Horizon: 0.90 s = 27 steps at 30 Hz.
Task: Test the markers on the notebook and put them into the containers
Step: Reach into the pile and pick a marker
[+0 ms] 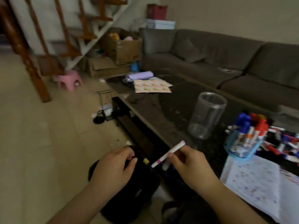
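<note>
My right hand (189, 165) pinches a white marker with pink ends (168, 154), held slanted in the air before the table's near edge. My left hand (113, 168) hovers to its left with fingers curled; something small may sit at its fingertips, but blur hides it. An open notebook (255, 180) covered in colored marks lies at the lower right on the dark table (161, 110). Behind it stands a blue container (241, 146) packed with markers. A clear jar (207, 115) stands further back, nearly empty. Several loose markers (284, 143) lie at the right edge.
A patterned paper sheet (152, 86) and a purple roll (140, 75) lie at the table's far end. A grey sofa (226, 57) runs behind the table. A dark bag (129, 191) sits on the floor under my hands. A pink stool (68, 80), boxes and stairs stand at the back left.
</note>
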Tool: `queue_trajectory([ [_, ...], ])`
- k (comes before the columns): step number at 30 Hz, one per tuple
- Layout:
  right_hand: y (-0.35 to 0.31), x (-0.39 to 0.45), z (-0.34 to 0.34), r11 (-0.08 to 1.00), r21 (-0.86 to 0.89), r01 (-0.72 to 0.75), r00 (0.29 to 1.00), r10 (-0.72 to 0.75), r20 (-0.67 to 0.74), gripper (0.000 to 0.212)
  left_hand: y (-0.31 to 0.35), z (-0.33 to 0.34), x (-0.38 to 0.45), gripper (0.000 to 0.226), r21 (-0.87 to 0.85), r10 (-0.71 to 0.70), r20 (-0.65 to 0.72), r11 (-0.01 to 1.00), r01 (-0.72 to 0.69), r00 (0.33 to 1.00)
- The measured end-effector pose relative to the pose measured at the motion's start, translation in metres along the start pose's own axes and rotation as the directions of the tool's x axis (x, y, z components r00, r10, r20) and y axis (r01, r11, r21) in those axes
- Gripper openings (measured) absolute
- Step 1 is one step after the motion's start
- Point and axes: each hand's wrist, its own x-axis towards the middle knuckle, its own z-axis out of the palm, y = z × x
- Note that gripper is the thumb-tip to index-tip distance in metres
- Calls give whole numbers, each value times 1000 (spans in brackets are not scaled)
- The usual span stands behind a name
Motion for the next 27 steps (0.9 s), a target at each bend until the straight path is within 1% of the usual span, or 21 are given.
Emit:
queue_trajectory([
  [2, -10, 10, 28, 1000, -8, 16, 996, -15, 89, 21, -20, -8, -13, 7, 9, -54, -6, 999, 54, 999],
  [4, -16, 21, 52, 999, -44, 8, 983, 0, 183, 27, -33, -9, -21, 9, 3, -90, -3, 996, 90, 996],
  [5, -17, 27, 63, 998, -60, -20, 967, 34, 254, 21, -38, -7, -23, 9, 7, -100, -1, 995, 100, 995],
  [6, -16, 32, 72, 994, -96, -56, 935, 86, 343, 16, -40, -6, -25, 8, 10, -105, 2, 994, 105, 994],
  [8, -12, 36, 84, 974, -211, -84, 855, 179, 487, 32, -41, -1, -25, 5, 10, -113, 21, 994, 113, 993],
  [9, -8, 36, 87, 969, -231, -83, 837, 194, 512, 39, -40, 1, -24, 5, 14, -111, 36, 994, 110, 993],
  [10, -4, 34, 87, 970, -228, -87, 838, 195, 509, 44, -38, 3, -23, 5, 16, -104, 47, 995, 103, 993],
  [11, -2, 31, 84, 974, -208, -93, 852, 186, 489, 44, -35, 4, -21, 5, 17, -94, 58, 995, 94, 994],
  [14, 8, 21, 59, 986, -147, -79, 908, 132, 397, 32, -23, 11, -12, 5, 8, -62, 88, 998, 62, 994],
  [16, 18, 13, 32, 991, -97, -88, 942, 115, 316, 26, -8, 17, -1, 5, -23, -16, 117, 1000, 18, 993],
  [18, 31, 3, 1, 991, -60, -117, 964, 128, 231, 21, 13, 27, 12, 6, -50, 48, 156, 998, -41, 987],
  [20, 50, -10, -32, 986, -80, -145, 983, 153, 104, 19, 41, 40, 27, 6, -58, 107, 201, 994, -97, 974],
  [22, 71, -26, -65, 975, -114, -191, 982, 190, -16, 19, 75, 56, 40, 10, -83, 201, 206, 979, -188, 958],
  [23, 82, -34, -82, 965, -120, -232, 972, 227, -54, 19, 92, 64, 46, 12, -105, 256, 204, 965, -239, 945],
  [25, 105, -51, -115, 936, -116, -332, 942, 322, -99, 19, 129, 81, 55, 10, -141, 347, 224, 936, -322, 911],
  [27, 130, -69, -144, 899, -120, -422, 900, 399, -177, 17, 164, 98, 62, 10, -172, 417, 252, 908, -383, 873],
])
